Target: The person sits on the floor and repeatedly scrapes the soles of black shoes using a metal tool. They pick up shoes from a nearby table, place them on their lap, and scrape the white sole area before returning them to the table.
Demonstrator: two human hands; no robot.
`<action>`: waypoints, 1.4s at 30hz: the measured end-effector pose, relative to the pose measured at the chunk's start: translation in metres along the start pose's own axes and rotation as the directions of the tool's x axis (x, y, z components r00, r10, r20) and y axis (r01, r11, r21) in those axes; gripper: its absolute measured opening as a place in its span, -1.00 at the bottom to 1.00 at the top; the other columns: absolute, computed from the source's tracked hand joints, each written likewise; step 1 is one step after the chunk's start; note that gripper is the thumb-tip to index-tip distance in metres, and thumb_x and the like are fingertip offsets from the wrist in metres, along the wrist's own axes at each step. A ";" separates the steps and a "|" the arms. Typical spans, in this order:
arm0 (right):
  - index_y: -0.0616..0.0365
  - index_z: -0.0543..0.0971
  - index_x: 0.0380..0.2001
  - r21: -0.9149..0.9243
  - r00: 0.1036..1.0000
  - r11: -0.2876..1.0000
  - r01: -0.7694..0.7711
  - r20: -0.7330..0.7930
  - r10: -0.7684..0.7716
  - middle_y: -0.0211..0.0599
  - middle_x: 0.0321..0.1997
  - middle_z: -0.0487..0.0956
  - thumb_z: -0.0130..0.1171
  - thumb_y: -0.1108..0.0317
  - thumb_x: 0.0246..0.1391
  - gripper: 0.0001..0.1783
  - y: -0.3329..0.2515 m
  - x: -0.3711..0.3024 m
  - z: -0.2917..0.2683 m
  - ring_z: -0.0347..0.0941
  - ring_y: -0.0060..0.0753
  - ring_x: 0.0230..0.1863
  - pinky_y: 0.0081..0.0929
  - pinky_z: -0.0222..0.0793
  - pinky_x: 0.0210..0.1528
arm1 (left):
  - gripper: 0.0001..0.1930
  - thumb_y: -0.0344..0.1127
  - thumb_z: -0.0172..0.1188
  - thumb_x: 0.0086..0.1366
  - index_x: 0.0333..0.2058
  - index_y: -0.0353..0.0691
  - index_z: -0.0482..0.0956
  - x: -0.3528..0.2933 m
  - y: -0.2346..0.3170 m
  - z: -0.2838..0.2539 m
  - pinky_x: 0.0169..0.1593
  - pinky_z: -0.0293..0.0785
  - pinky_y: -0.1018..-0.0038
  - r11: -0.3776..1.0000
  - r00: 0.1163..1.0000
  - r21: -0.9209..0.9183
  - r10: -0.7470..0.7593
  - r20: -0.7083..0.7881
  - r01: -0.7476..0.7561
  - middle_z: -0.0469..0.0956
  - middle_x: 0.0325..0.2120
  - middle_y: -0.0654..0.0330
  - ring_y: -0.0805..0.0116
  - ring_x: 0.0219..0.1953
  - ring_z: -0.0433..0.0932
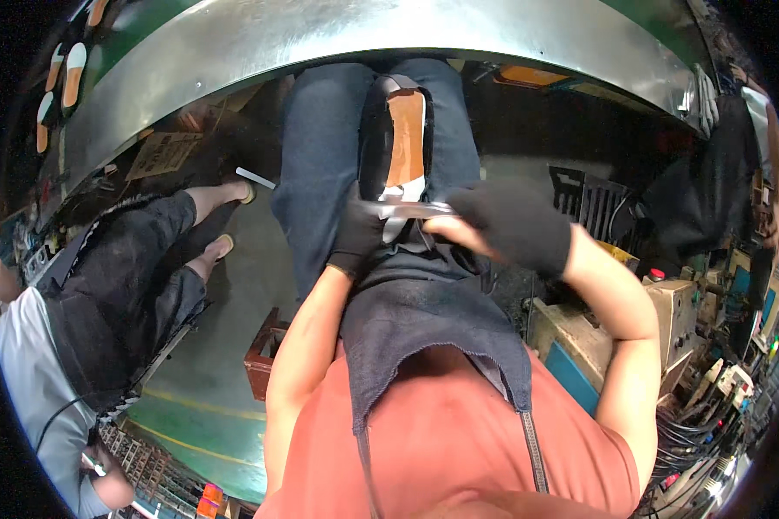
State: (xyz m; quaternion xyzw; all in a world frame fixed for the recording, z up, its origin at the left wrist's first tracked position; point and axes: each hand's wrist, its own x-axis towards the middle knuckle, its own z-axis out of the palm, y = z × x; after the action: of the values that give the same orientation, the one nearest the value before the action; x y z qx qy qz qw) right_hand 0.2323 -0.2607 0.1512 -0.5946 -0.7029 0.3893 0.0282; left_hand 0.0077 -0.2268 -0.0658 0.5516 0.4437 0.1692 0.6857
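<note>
An upturned shoe (407, 138) lies lengthwise across my thighs, black at its sides, with an orange-brown sole board that is white at the near end. My left hand (357, 227), in a black glove, grips the shoe's near end from the left; its fingertips are partly hidden. From the right, my right hand (515, 227), gloved in black with a bare thumb, is closed round a shiny metal hand tool (415, 210). That tool lies crosswise over the near end of the shoe, blurred, so its exact kind is unclear.
A metal-topped bench (389, 33) curves across the far side, with several loose sole boards (74, 73) at its left. Another person (104, 303) sits at left. A brown box (267, 359) stands on the floor; a beige machine (571, 342) is near my right elbow.
</note>
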 end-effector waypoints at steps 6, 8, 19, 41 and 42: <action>0.19 0.58 -0.27 0.135 0.987 0.978 -0.160 0.046 0.156 0.09 -0.33 0.57 -0.01 -0.07 0.21 -0.51 0.064 -0.006 0.059 0.55 0.07 -0.32 -0.21 0.41 -0.29 | -0.43 -0.21 0.19 0.29 0.16 -0.33 0.20 -0.026 0.033 -0.017 0.03 0.39 0.45 0.863 0.917 -0.325 -0.323 0.235 0.387 0.45 -0.03 0.03 0.35 0.00 0.44; 0.23 0.58 -0.42 0.262 0.979 0.943 -0.204 0.026 0.204 0.01 -0.54 0.52 0.11 0.01 0.17 -0.57 0.068 -0.015 0.076 0.45 -0.01 -0.54 -0.22 0.32 -0.42 | -0.53 -0.10 -0.10 0.41 0.14 -0.32 0.26 -0.035 0.026 -0.001 0.04 0.38 0.44 0.989 0.986 -0.091 -0.108 0.130 0.121 0.44 -0.03 0.11 0.38 -0.01 0.43; 0.20 0.53 -0.50 -0.081 0.987 0.988 0.130 -0.088 -0.137 -0.05 -0.43 0.56 0.11 -0.09 0.10 -0.51 0.027 -0.006 0.076 0.51 0.03 -0.45 -0.16 0.43 -0.40 | -0.12 -0.09 0.41 0.05 0.17 -0.40 0.08 -0.024 0.028 0.002 0.07 0.37 0.36 0.851 0.936 0.401 0.347 0.055 -0.339 0.36 0.03 -0.09 0.08 0.06 0.41; 0.27 0.52 -0.31 0.606 0.952 0.752 -0.258 0.027 0.306 -0.32 -0.51 0.48 -0.04 0.07 0.29 -0.58 0.047 -0.042 0.041 0.39 -0.54 -0.46 -0.49 0.35 -0.34 | -0.19 -0.14 0.26 0.19 0.26 -0.44 0.07 -0.001 0.075 0.012 0.34 0.01 0.29 0.886 0.948 0.346 0.318 0.027 -0.308 0.14 0.27 -0.18 0.02 0.33 0.11; 0.29 0.50 -0.35 0.575 0.971 0.790 -0.212 0.033 0.236 -0.35 -0.52 0.45 -0.05 0.10 0.30 -0.59 0.052 -0.031 0.037 0.38 -0.54 -0.45 -0.49 0.33 -0.35 | -0.19 -0.07 0.26 0.19 0.24 -0.45 0.12 -0.002 0.072 0.008 0.33 0.06 0.28 0.944 0.961 0.177 0.272 0.053 -0.277 0.17 0.26 -0.16 0.03 0.30 0.16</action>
State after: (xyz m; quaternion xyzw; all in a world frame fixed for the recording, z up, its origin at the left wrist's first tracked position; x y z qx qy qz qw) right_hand 0.2655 -0.3065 0.1086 -0.6452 -0.4766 0.5711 0.1740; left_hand 0.0313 -0.2089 0.0002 0.6709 0.3665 0.2140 0.6082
